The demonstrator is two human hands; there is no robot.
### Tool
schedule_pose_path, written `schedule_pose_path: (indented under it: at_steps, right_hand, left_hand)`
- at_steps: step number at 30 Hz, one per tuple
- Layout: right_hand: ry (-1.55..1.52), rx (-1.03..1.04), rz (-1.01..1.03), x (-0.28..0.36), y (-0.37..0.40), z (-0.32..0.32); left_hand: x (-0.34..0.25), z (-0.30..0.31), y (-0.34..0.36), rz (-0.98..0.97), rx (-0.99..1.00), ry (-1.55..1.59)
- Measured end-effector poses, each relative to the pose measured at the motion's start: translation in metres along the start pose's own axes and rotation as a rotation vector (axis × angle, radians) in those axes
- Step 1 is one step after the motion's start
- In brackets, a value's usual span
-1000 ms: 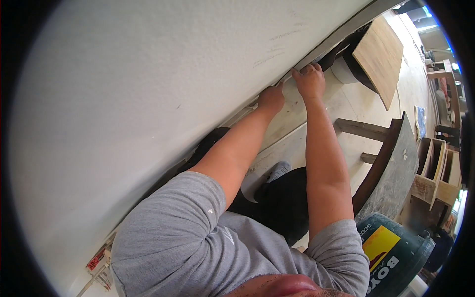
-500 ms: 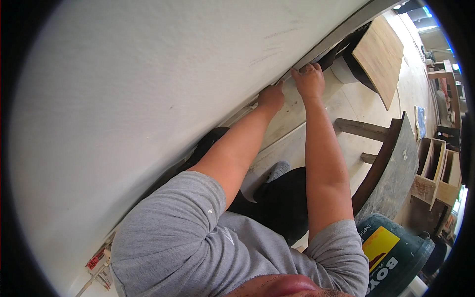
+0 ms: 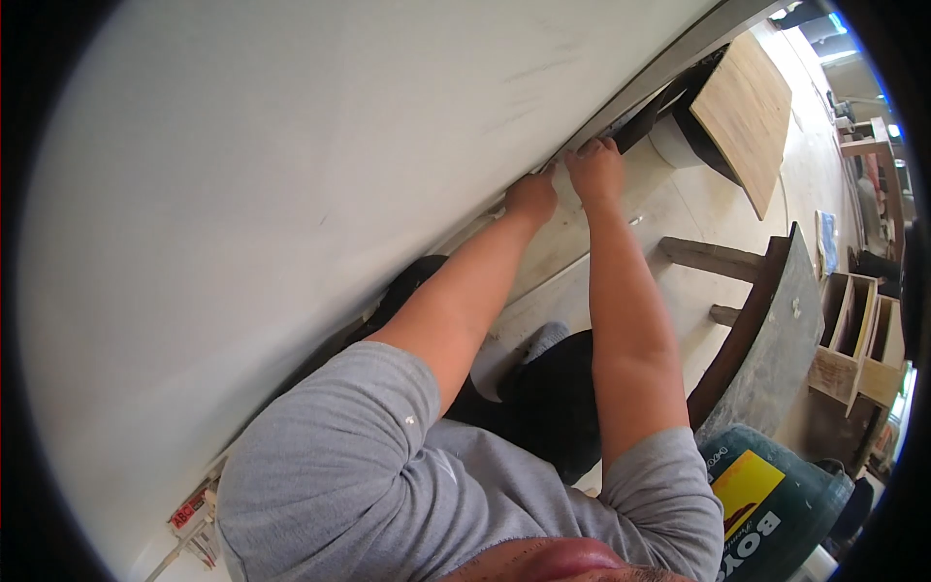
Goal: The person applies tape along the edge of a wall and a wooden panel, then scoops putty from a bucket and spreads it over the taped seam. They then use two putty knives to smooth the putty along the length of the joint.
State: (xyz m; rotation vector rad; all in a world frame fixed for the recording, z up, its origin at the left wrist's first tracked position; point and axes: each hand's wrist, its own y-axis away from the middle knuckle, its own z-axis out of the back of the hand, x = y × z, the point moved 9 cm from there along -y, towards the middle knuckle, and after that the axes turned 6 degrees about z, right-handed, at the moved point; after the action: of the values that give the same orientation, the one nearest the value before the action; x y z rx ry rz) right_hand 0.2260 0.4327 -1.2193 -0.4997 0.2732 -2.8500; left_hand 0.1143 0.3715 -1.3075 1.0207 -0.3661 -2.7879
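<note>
A large white panel (image 3: 320, 194) fills the left of the view, with a narrow grey edge strip (image 3: 669, 66) along its far side. My left hand (image 3: 530, 198) is closed at this edge, its thumb and forefinger close to the strip. Just beyond it, my right hand (image 3: 595, 171) has its fingers bent against the same edge. A small gap separates the two hands. Whatever lies under the fingertips is hidden or too small to name.
A wooden board (image 3: 747, 116) sits tilted over a white bucket (image 3: 671, 142). To my right stand a stool with a worn grey top (image 3: 766, 339) and a dark green paint bucket (image 3: 776, 495). Wooden boxes (image 3: 853, 339) lie farther right. My socked foot (image 3: 548, 339) rests below.
My right hand has shifted slightly left and down along the edge, nearer my left hand. My left hand has barely moved.
</note>
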Motion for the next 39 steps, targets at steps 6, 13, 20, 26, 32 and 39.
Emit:
schedule_pose_path:
  at_steps: [6,13,20,26,32,39]
  right_hand:
    - [-0.014,-0.072,-0.102,0.001,0.008,0.000]
    - [0.015,-0.007,-0.018,-0.012,0.005,-0.035]
    - [0.001,0.024,-0.068,-0.011,0.008,-0.030]
    - [-0.035,0.007,-0.102,-0.018,0.007,-0.038]
    - [0.037,0.114,-0.194,-0.010,0.010,-0.029]
    - [-0.129,0.209,-0.268,-0.031,0.021,-0.065]
  left_hand:
    - [-0.005,0.006,0.005,0.003,0.029,-0.081]
    - [0.015,0.001,0.012,-0.077,-0.080,-0.030]
    - [0.008,0.025,0.056,-0.062,-0.094,0.078]
    - [0.020,0.031,0.075,0.044,0.011,-0.051]
    - [0.017,0.036,0.079,-0.039,-0.031,-0.165]
    - [0.036,0.022,0.070,-0.042,-0.008,-0.065]
